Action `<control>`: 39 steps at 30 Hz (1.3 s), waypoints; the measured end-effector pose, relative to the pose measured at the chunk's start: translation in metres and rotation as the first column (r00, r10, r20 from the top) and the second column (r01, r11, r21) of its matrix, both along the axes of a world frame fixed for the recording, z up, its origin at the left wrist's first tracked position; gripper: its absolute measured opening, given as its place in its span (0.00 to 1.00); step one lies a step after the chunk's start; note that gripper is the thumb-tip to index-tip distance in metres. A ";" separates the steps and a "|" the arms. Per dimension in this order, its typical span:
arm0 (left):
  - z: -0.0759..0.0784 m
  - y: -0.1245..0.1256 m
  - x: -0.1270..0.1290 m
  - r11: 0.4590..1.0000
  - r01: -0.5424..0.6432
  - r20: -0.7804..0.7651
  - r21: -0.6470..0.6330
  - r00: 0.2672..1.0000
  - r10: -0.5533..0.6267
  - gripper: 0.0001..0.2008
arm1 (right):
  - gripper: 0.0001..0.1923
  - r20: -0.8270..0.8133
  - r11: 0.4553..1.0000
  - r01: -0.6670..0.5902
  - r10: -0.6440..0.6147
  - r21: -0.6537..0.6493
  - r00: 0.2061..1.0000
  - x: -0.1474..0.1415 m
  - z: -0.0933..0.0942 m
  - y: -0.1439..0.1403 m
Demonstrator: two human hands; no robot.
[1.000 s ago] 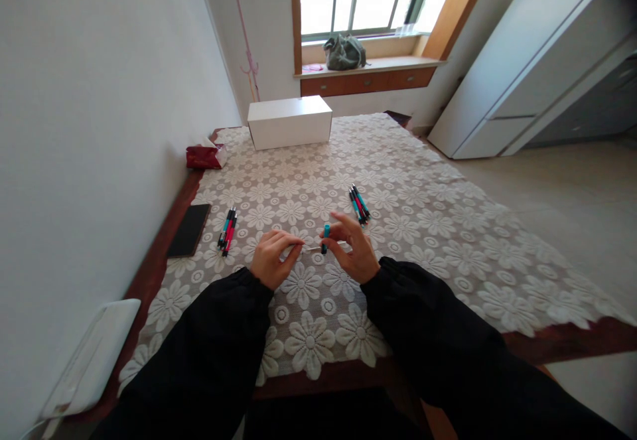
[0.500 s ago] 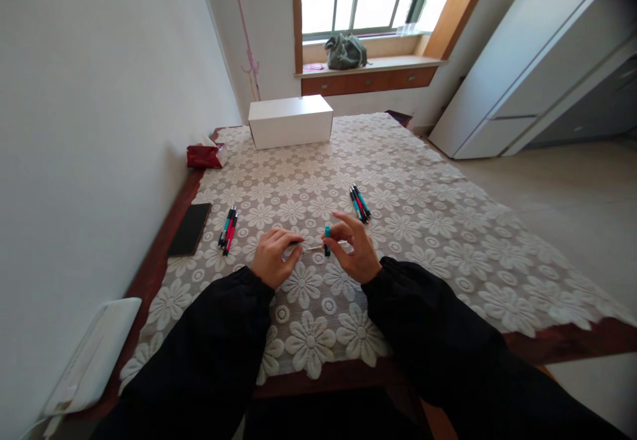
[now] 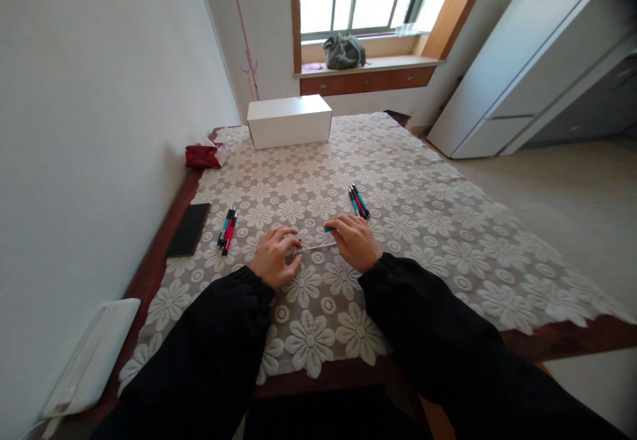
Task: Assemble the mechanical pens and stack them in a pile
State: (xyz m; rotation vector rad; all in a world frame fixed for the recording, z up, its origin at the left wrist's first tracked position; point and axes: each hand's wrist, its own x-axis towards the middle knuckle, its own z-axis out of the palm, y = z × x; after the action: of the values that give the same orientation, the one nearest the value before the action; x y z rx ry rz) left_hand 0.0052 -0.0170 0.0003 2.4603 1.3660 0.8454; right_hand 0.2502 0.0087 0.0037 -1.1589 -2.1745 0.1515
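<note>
My left hand (image 3: 276, 256) rests low over the lace tablecloth, its thumb and forefinger curved and slightly apart. Beside those fingertips is the left end of a thin whitish rod (image 3: 319, 247), which looks like a pen refill. The rod's right end runs under my right hand (image 3: 356, 241). Closed and palm down, that hand grips a short teal pen part (image 3: 329, 229), whose end sticks out past the fingers. Several teal, black and red pens (image 3: 359, 201) lie just beyond my right hand. Another group of pens (image 3: 227, 230) lies left of my left hand.
A black flat pad (image 3: 189, 229) lies near the table's left edge. Further back are a red tissue pack (image 3: 205, 156) and a long white box (image 3: 289, 121). A white device with a cable (image 3: 92, 354) sits at the near left corner, by the wall.
My right hand has turned palm down, tipping the teal part from upright to nearly flat. My left fingers have parted slightly, and the dark piece in them no longer shows.
</note>
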 end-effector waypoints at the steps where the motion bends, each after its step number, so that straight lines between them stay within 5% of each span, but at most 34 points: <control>1: -0.001 0.000 0.000 1.000 0.000 -0.002 -0.003 1.000 0.000 0.06 | 0.11 0.022 1.000 0.017 -0.017 -0.015 1.000 0.002 -0.002 0.002; 14: -0.002 0.002 0.000 0.999 -0.022 -0.010 -0.033 1.000 0.022 0.03 | 0.10 0.197 0.992 0.109 -0.096 -0.055 0.976 0.007 -0.012 0.008; 24: -0.004 0.004 -0.001 1.000 -0.010 0.027 -0.003 1.000 0.010 0.03 | 0.04 0.157 0.985 -0.172 0.169 0.002 0.973 -0.002 -0.013 0.004; 39: -0.005 0.007 -0.002 1.000 -0.017 0.221 0.004 0.975 0.016 0.04 | 0.07 0.176 0.991 -0.135 0.131 0.007 0.976 -0.009 -0.003 -0.005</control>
State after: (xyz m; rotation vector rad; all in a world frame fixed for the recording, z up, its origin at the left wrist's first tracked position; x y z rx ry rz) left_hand 0.0032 -0.0101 -0.0044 2.2799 1.3073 1.0907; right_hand 0.2411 0.0036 0.0007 -1.0505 -2.4047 0.0896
